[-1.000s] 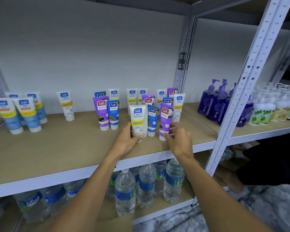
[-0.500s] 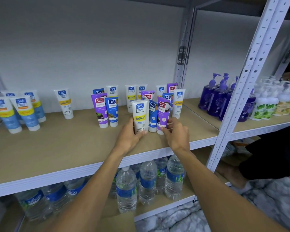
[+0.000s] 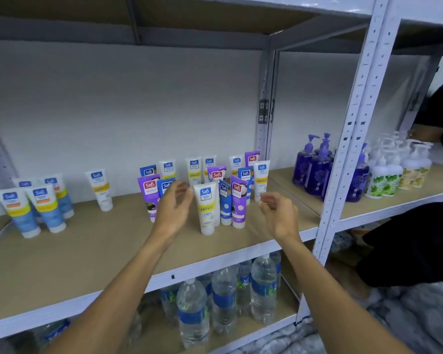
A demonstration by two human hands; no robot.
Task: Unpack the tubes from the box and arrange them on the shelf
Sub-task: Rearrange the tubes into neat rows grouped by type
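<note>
Head view, near to far. Water bottles (image 3: 192, 310): lower shelf, below the work. Left hand (image 3: 173, 209) and right hand (image 3: 279, 217): both now lifted off the front tubes (image 3: 224, 204) they steadied half a second ago, fingers spread wide, holding nothing; those tubes stand upright unaided, so this group reads as placed. Shelf (image 3: 69, 254): bare board left of centre for more. Further tubes (image 3: 101, 190): scattered behind and left, crowding the reach. Pump bottles (image 3: 317, 167): next bay, beyond the upright post (image 3: 348, 159). Box: not in view.
</note>
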